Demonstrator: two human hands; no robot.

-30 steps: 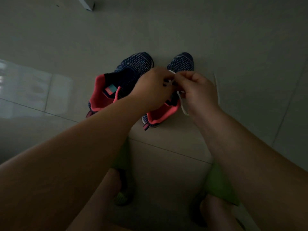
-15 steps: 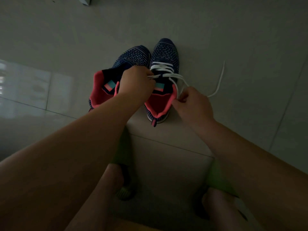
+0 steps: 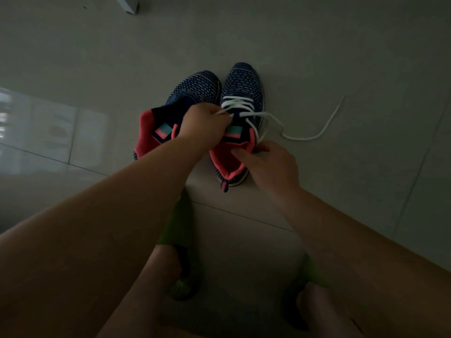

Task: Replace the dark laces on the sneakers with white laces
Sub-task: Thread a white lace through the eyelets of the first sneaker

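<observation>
Two dark blue knit sneakers with pink linings stand side by side on the floor. The right sneaker carries a white lace crossed through its eyelets. My left hand sits over the gap between the shoes and pinches one end of that lace near the tongue. My right hand holds the pink collar at the shoe's right side, where the lace's other end runs under its fingers. A loose tail of the lace curls away over the floor to the right. The left sneaker shows no lace.
The shoes stand on pale floor tiles. My feet in green slippers are at the bottom of the view. A white furniture leg shows at the top edge.
The right sneaker has been set down with its toe pointing away. My right hand dropped from the lace near my left hand to the shoe's collar, and the lace tail fell onto the floor.
</observation>
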